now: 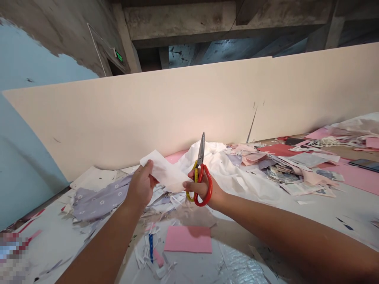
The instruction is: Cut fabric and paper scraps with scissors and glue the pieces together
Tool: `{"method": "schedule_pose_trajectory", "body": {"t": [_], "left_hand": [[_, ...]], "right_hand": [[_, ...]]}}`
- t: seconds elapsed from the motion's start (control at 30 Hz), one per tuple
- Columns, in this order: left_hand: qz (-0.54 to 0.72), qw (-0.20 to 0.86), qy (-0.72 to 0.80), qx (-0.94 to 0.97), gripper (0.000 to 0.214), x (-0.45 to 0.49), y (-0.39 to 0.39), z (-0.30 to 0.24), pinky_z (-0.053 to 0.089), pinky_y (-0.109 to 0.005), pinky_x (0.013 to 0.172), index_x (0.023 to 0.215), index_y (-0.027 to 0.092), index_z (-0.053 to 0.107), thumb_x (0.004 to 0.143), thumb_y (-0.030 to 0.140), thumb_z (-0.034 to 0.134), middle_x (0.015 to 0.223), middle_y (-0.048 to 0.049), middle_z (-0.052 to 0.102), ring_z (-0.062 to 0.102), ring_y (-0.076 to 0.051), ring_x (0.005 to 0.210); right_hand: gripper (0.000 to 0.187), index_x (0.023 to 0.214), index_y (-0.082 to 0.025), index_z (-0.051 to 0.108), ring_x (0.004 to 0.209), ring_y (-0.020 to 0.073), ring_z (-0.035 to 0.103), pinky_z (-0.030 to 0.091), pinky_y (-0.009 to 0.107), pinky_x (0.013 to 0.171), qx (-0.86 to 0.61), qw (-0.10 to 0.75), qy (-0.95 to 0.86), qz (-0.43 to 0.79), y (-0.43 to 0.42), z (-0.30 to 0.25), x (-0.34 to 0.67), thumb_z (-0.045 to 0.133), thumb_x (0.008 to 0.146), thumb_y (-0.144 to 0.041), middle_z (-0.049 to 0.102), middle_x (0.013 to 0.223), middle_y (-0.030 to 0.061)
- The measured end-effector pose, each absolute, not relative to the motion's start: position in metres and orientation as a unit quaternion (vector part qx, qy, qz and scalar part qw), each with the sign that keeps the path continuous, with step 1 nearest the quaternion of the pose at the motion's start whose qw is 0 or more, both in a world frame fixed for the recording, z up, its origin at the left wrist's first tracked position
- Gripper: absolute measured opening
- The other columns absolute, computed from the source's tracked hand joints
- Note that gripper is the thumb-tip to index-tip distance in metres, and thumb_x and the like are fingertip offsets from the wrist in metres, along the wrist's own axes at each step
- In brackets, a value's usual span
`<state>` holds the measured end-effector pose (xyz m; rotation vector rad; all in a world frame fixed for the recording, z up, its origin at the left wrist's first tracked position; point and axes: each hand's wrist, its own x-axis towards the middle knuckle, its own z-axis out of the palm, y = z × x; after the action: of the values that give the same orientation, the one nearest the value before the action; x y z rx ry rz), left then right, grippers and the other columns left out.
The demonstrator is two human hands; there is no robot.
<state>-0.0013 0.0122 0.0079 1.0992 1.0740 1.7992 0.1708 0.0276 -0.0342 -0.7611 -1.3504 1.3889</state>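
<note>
My left hand (141,182) pinches the left end of a thin white sheet (166,171), fabric or paper, I cannot tell which. Scissors (201,152) with one red and one yellow handle are in my right hand (204,188), blades together and pointing up. The right thumb and fingertips also meet the sheet's right end, so it spans the gap between both hands. Below them on the table lies a pink rectangular piece (188,239). Crumpled white cloth (233,169) is heaped behind my right hand.
A cream board (166,110) stands along the table's back. Lavender flowered fabric (102,199) and scraps lie at left. To the right are a pile of cut pieces (281,173), a pink sheet (355,175) and a dark phone-like object (365,164). White strips (142,252) lie in front.
</note>
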Motion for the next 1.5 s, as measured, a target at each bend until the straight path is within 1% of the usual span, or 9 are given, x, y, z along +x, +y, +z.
{"method": "schedule_pose_trajectory", "body": {"t": [0.2, 0.37, 0.5, 0.63, 0.83, 0.93, 1.1, 1.37, 1.5], "left_hand": [[0.694, 0.326, 0.459, 0.449, 0.019, -0.017, 0.016, 0.009, 0.036, -0.018, 0.043, 0.073, 0.017, 0.054, 0.06, 0.028, 0.063, 0.059, 0.0044, 0.05, 0.046, -0.007, 0.051], [0.656, 0.317, 0.494, 0.474, 0.015, -0.029, 0.01, 0.024, 0.036, -0.018, 0.042, 0.07, 0.017, 0.055, 0.059, 0.025, 0.062, 0.055, 0.005, 0.05, 0.046, -0.007, 0.045], [0.531, 0.328, 0.558, 0.547, 0.017, -0.034, -0.001, 0.041, 0.037, -0.021, 0.043, 0.07, 0.017, 0.056, 0.058, 0.025, 0.065, 0.053, 0.0035, 0.053, 0.051, -0.01, 0.043], [0.399, 0.353, 0.605, 0.592, 0.015, -0.032, -0.01, 0.046, 0.03, -0.019, 0.04, 0.066, 0.017, 0.052, 0.06, 0.027, 0.062, 0.052, 0.0014, 0.056, 0.054, -0.011, 0.044], [0.246, 0.435, 0.65, 0.573, 0.007, -0.016, -0.033, 0.0, 0.024, -0.017, 0.037, 0.066, 0.018, 0.049, 0.062, 0.023, 0.053, 0.052, -0.0043, 0.064, 0.058, -0.014, 0.044], [0.194, 0.479, 0.649, 0.558, 0.006, -0.008, -0.049, -0.029, 0.022, -0.017, 0.035, 0.066, 0.019, 0.045, 0.06, 0.02, 0.048, 0.046, -0.0027, 0.063, 0.057, -0.016, 0.037], [0.188, 0.473, 0.678, 0.53, 0.011, -0.002, -0.062, -0.054, 0.034, -0.019, 0.034, 0.067, 0.021, 0.039, 0.059, 0.017, 0.045, 0.046, 0.0005, 0.062, 0.054, -0.014, 0.034], [0.196, 0.421, 0.705, 0.536, 0.01, -0.002, -0.063, -0.061, 0.034, -0.018, 0.031, 0.066, 0.021, 0.04, 0.058, 0.017, 0.045, 0.043, 0.0014, 0.059, 0.049, -0.011, 0.032], [0.195, 0.412, 0.71, 0.537, 0.012, 0.001, -0.064, -0.058, 0.032, -0.017, 0.031, 0.066, 0.021, 0.038, 0.058, 0.016, 0.045, 0.041, 0.0026, 0.057, 0.048, -0.011, 0.032]], "right_hand": [[0.034, 0.08, -0.02, 0.038, 0.048, 0.015, 0.056, 0.044, 0.028, 0.05, -0.331, 0.492, -0.558, 0.58, 0.033, -0.018, 0.178, 0.064, 0.058, -0.021, 0.051, 0.052, -0.0073], [0.034, 0.08, -0.019, 0.039, 0.045, 0.0156, 0.056, 0.044, 0.026, 0.045, -0.347, 0.449, -0.597, 0.567, 0.044, 0.005, 0.198, 0.063, 0.056, -0.016, 0.055, 0.048, -0.0047], [0.032, 0.08, -0.019, 0.038, 0.044, 0.016, 0.056, 0.042, 0.024, 0.041, -0.354, 0.373, -0.655, 0.554, 0.039, 0.025, 0.217, 0.061, 0.058, -0.014, 0.058, 0.049, -0.0017], [0.027, 0.079, -0.018, 0.04, 0.047, 0.0175, 0.058, 0.043, 0.025, 0.04, -0.399, 0.291, -0.693, 0.525, 0.019, 0.031, 0.23, 0.058, 0.059, -0.013, 0.06, 0.05, 0.0], [0.027, 0.08, -0.018, 0.041, 0.048, 0.02, 0.061, 0.038, 0.02, 0.036, -0.466, 0.177, -0.671, 0.548, -0.008, -0.005, 0.241, 0.053, 0.057, -0.012, 0.058, 0.047, -0.0015], [0.028, 0.08, -0.019, 0.04, 0.046, 0.0181, 0.061, 0.04, 0.02, 0.039, -0.474, 0.144, -0.655, 0.57, -0.016, -0.024, 0.242, 0.051, 0.056, -0.01, 0.055, 0.044, -0.0048], [0.025, 0.077, -0.02, 0.039, 0.044, 0.0161, 0.059, 0.037, 0.019, 0.038, -0.478, 0.135, -0.643, 0.582, -0.02, -0.038, 0.242, 0.05, 0.056, -0.01, 0.054, 0.043, -0.0068], [0.019, 0.074, -0.02, 0.042, 0.036, 0.014, 0.054, 0.038, 0.02, 0.036, -0.492, 0.14, -0.653, 0.559, -0.016, -0.051, 0.237, 0.053, 0.06, -0.014, 0.05, 0.042, -0.0076], [0.018, 0.072, -0.02, 0.044, 0.035, 0.0121, 0.053, 0.038, 0.022, 0.035, -0.514, 0.139, -0.647, 0.546, -0.018, -0.053, 0.233, 0.054, 0.059, -0.013, 0.054, 0.052, -0.0054]]}}
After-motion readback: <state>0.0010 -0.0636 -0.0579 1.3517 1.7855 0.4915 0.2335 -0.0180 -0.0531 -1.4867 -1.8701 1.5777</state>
